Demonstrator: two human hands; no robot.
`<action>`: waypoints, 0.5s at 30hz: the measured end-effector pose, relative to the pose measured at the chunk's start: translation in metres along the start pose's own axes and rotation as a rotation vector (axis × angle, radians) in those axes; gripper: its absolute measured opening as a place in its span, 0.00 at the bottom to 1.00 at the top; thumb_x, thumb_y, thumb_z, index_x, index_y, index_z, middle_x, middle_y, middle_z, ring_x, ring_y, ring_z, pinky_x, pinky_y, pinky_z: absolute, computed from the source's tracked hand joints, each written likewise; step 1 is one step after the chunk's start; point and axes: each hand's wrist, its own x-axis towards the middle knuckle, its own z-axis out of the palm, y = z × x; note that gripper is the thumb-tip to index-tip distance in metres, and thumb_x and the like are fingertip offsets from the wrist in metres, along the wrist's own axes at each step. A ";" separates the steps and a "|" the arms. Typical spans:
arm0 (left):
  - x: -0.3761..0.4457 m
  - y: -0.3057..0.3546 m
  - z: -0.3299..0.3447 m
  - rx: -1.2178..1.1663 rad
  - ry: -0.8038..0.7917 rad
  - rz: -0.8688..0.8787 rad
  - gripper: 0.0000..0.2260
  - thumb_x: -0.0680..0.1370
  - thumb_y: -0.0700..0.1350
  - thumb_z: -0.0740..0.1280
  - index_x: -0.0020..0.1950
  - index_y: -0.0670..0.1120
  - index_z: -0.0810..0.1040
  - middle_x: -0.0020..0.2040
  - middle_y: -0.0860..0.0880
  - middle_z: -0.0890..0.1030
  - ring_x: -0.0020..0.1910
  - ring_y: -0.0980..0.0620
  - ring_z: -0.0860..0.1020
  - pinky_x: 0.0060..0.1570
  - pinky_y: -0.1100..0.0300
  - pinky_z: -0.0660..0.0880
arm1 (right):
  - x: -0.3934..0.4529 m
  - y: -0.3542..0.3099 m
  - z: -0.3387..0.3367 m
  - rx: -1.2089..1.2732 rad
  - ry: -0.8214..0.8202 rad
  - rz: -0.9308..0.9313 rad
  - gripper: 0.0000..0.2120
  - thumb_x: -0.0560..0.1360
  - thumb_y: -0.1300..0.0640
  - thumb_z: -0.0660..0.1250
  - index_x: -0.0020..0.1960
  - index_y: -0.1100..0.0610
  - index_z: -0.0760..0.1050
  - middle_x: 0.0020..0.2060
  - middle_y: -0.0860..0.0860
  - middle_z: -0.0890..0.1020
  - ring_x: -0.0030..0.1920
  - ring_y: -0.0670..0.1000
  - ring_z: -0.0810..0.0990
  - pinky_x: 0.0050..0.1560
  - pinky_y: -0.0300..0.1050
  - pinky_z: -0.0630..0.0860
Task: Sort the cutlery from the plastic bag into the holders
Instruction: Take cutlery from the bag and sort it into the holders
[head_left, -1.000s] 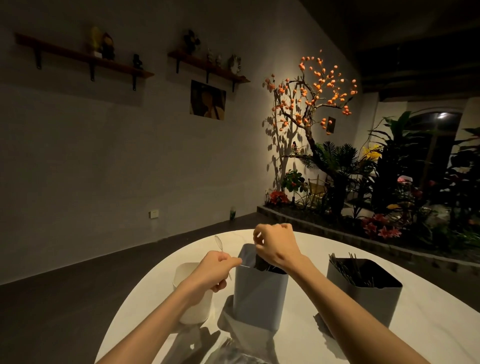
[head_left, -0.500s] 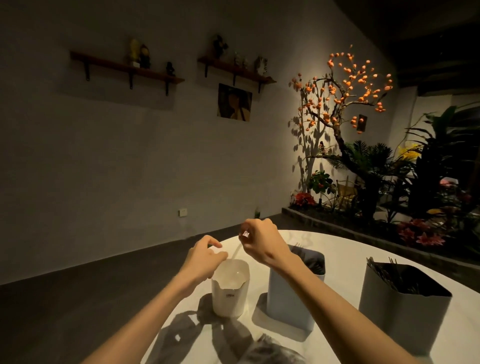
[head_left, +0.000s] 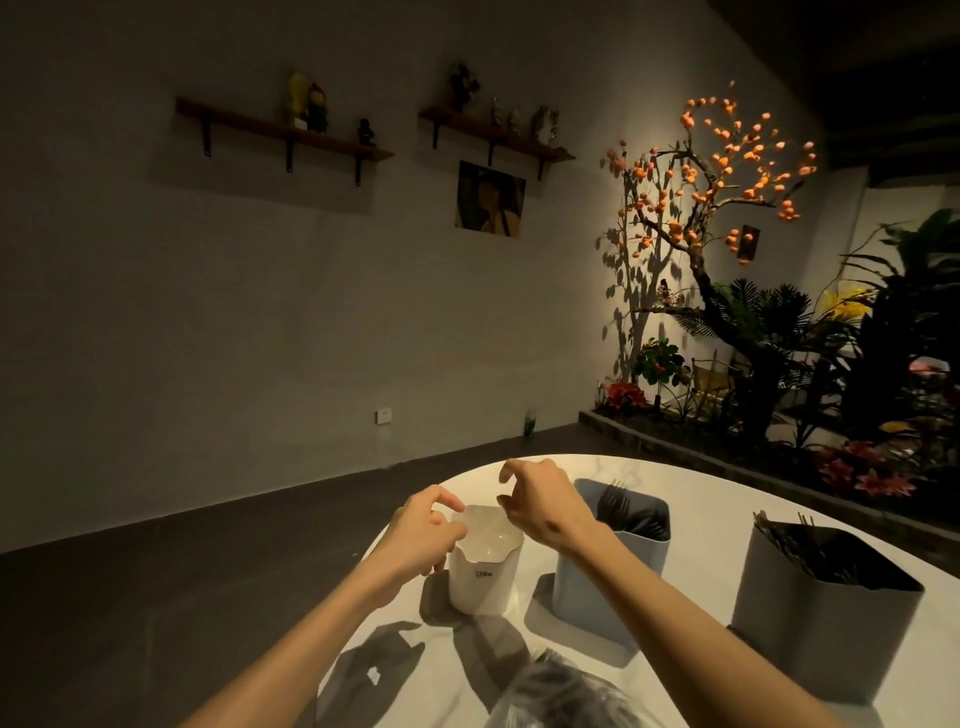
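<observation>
On the white marble table (head_left: 696, 525) stand three holders. My left hand (head_left: 423, 532) lies against the left side of the white holder (head_left: 483, 571), its thumb at the rim and its fingers loosely curled. My right hand (head_left: 540, 501) hovers just above that holder's mouth, fingers spread and relaxed, with nothing in them. Something pale and translucent shows inside the white holder. The blue-grey holder (head_left: 597, 577) holds black forks. The grey holder (head_left: 815, 623) at the right holds more dark cutlery. The plastic bag (head_left: 561, 696) of cutlery lies at the bottom edge.
The table's rounded edge runs close behind the holders, with dark floor (head_left: 208, 561) to the left. A planter bed (head_left: 727, 457) with an orange-fruited tree and flowers borders the table on the right. Shelves and a picture hang on the far wall.
The view has swung left and down. Both hands moved from the blue-grey holder to the white one. My right hand, which pinched a clear utensil, now has spread fingers.
</observation>
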 end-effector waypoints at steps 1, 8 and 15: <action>-0.004 0.004 0.000 0.006 -0.008 0.014 0.09 0.80 0.41 0.67 0.57 0.52 0.75 0.40 0.46 0.79 0.33 0.54 0.76 0.28 0.65 0.71 | -0.003 -0.001 -0.012 0.026 -0.009 -0.013 0.11 0.79 0.53 0.70 0.60 0.54 0.78 0.52 0.54 0.85 0.52 0.53 0.81 0.53 0.48 0.78; -0.052 0.046 0.029 0.045 -0.084 0.112 0.06 0.80 0.46 0.67 0.57 0.55 0.77 0.49 0.49 0.81 0.47 0.48 0.81 0.46 0.58 0.81 | -0.082 0.001 -0.090 0.215 -0.123 -0.053 0.10 0.77 0.50 0.72 0.54 0.54 0.83 0.46 0.51 0.87 0.43 0.46 0.85 0.50 0.43 0.83; -0.123 0.106 0.081 0.028 -0.252 0.248 0.05 0.81 0.45 0.67 0.56 0.51 0.78 0.45 0.48 0.81 0.40 0.53 0.79 0.30 0.65 0.74 | -0.187 0.019 -0.152 0.223 -0.143 -0.006 0.10 0.77 0.49 0.72 0.54 0.53 0.84 0.47 0.49 0.86 0.44 0.44 0.83 0.44 0.40 0.82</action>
